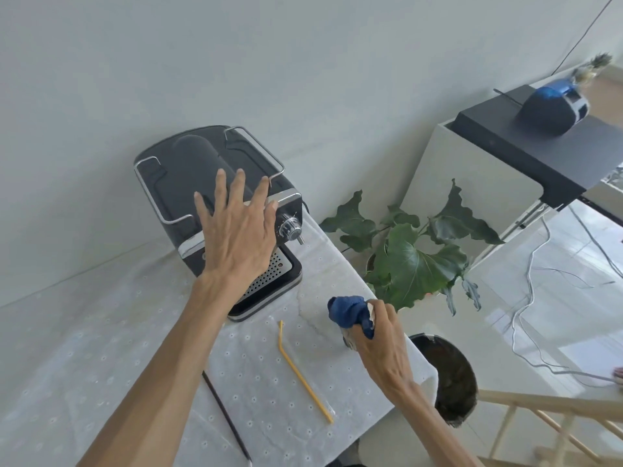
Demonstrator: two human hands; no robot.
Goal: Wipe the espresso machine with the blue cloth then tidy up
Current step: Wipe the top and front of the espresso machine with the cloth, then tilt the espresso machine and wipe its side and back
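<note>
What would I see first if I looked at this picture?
First the big left hand, spread flat on the black espresso machine at the back of the white table. Then the right hand gripping a bunched blue cloth near the table's edge, and a yellow straw lying between the arms.

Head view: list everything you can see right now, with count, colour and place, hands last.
Espresso machine: one, black and chrome, back of table.
White eyelet tablecloth: one, covering table.
Bent yellow straw: one, on cloth before machine.
Thin dark stick: one, near front edge.
Crumpled blue cloth: one, in right hand.
Leafy green plant: one, right of table.
Round dark bin: one, on floor below table's right edge.
White cabinet: one, black top, blue-and-black object on it.
Left hand: flat on machine.
Right hand: fingers gripping cloth.
</note>
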